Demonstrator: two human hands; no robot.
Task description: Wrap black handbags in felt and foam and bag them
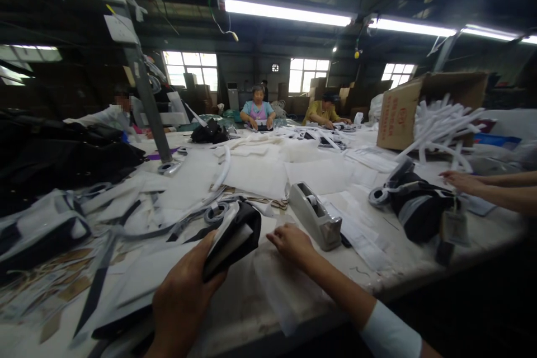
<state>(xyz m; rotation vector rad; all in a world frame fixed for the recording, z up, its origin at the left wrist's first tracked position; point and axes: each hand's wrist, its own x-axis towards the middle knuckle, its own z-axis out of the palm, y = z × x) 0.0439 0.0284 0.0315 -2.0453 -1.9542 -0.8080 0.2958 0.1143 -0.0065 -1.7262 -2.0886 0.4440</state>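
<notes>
My left hand (184, 291) grips a folded black item with a white lining (235, 235) at the near edge of the work table (251, 302). My right hand (291, 243) rests knuckles up on a thin clear sheet (277, 279) lying on the table, its fingers curled down onto the sheet. A grey tape dispenser (314, 215) stands just right of that hand. A roll of tape (215, 212) lies behind the black item.
White sheets and black strips litter the table. A pile of black bags (54, 151) sits far left, beside a metal post (146, 100). A co-worker's hands (465, 182) reach in from the right near a black bag (419, 204). A cardboard box (403, 112) holds white strips. Other people sit at the far end.
</notes>
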